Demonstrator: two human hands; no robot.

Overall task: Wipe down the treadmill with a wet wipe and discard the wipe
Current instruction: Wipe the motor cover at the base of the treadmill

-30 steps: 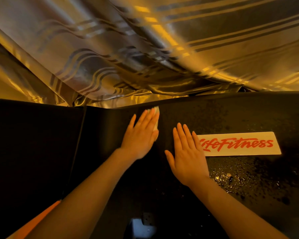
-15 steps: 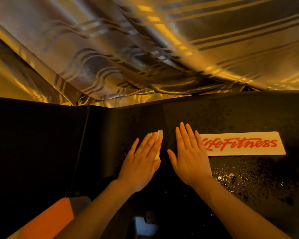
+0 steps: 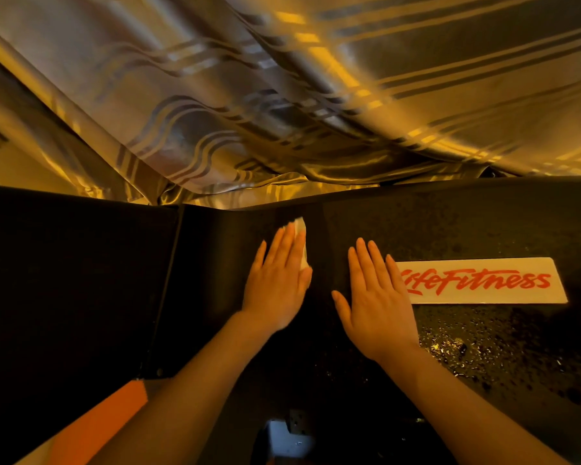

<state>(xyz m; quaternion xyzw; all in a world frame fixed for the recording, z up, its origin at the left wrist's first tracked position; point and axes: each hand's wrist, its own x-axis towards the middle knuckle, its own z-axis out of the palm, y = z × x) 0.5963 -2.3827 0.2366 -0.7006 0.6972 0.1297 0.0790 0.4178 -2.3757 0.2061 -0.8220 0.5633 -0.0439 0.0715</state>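
Note:
My left hand (image 3: 277, 280) lies flat with straight fingers on the black treadmill hood (image 3: 450, 223), pressing a white wet wipe (image 3: 301, 229) against it; only the wipe's far edge shows past my fingertips. My right hand (image 3: 376, 297) rests flat and open on the hood just to the right, its fingers covering the left end of the white label with red LifeFitness lettering (image 3: 483, 280).
Wet droplets glisten on the hood (image 3: 467, 347) below the label. A shiny striped curtain (image 3: 282, 95) hangs right behind the hood's far edge. A dark panel (image 3: 74, 280) lies to the left, an orange strip (image 3: 98, 424) at bottom left.
My left hand slid the wipe back toward me, then pushed it forward again up to the hood's far edge. My right hand stayed put on the label's end.

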